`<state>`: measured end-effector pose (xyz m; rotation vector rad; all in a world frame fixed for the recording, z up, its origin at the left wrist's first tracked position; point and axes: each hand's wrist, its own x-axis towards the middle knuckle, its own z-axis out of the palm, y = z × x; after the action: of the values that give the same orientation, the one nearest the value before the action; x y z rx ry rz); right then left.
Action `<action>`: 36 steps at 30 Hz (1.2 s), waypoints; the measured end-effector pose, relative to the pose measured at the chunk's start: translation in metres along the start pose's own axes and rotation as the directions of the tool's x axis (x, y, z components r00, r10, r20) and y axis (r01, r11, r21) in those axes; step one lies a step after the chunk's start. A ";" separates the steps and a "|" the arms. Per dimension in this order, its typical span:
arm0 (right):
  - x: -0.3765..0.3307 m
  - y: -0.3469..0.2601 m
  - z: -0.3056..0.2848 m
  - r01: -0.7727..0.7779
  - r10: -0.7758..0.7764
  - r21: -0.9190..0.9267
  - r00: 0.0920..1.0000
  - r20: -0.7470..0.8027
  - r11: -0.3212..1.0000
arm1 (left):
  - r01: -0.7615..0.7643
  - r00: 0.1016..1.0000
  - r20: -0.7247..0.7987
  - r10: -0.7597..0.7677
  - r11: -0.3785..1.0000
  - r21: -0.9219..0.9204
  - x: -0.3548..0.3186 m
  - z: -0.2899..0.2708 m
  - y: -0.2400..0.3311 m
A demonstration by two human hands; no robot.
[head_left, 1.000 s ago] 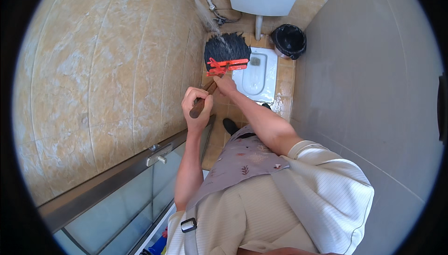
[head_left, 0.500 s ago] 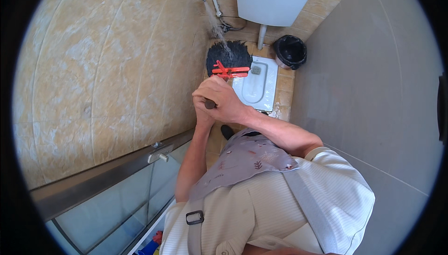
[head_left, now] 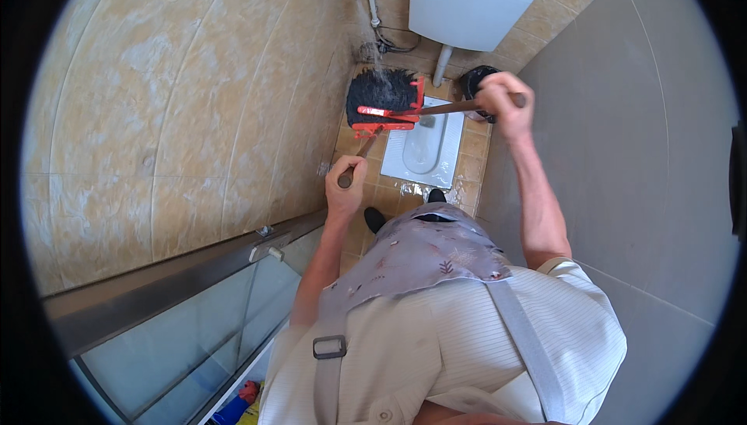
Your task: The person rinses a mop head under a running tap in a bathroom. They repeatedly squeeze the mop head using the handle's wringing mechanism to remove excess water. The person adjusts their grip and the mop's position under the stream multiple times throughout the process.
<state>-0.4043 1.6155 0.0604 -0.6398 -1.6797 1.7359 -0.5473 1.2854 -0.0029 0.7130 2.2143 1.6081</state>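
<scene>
1. I see a tan-tiled toilet stall with a white squat toilet pan in its floor.
2. My right hand is clamped on a brown wooden broom handle.
3. My left hand grips a second brown wooden handle.
4. The red-framed black-bristled broom head hovers beside the pan.

**Hands part, two handles now show**

The right hand, which sat close against the left hand in front of the chest half a second ago, is now flung out to the right near the grey wall, gripping a wooden handle that runs level to the red frame of the black brush. The left hand sits lower and holds a second, short handle on its own. The brush head is higher over the squat toilet, nearer the pipe. The view has tipped, so the white cistern shows fuller.
</scene>
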 end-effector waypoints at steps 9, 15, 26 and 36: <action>-0.037 -0.001 -0.087 0.080 -0.082 0.035 0.993 0.085 0.996 | -0.005 0.999 -0.038 0.003 0.998 -0.066 0.000 -0.009 -0.003; -0.069 0.032 -0.071 -0.044 0.044 0.027 0.999 0.001 0.999 | -0.032 0.999 -0.006 0.032 0.999 -0.011 -0.003 -0.004 -0.004; -0.079 0.055 -0.103 0.083 -0.051 0.189 0.984 -0.171 0.979 | -0.055 0.998 0.039 0.056 0.998 -0.027 -0.020 0.004 -0.007; -0.062 0.073 -0.125 0.160 -0.050 0.263 0.923 -0.382 0.951 | -0.078 0.997 0.014 0.079 0.997 -0.014 -0.019 0.010 -0.009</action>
<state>-0.2792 1.6574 -0.0261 -0.6759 -1.1515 1.6205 -0.5280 1.2802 -0.0153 0.8148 2.1891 1.6475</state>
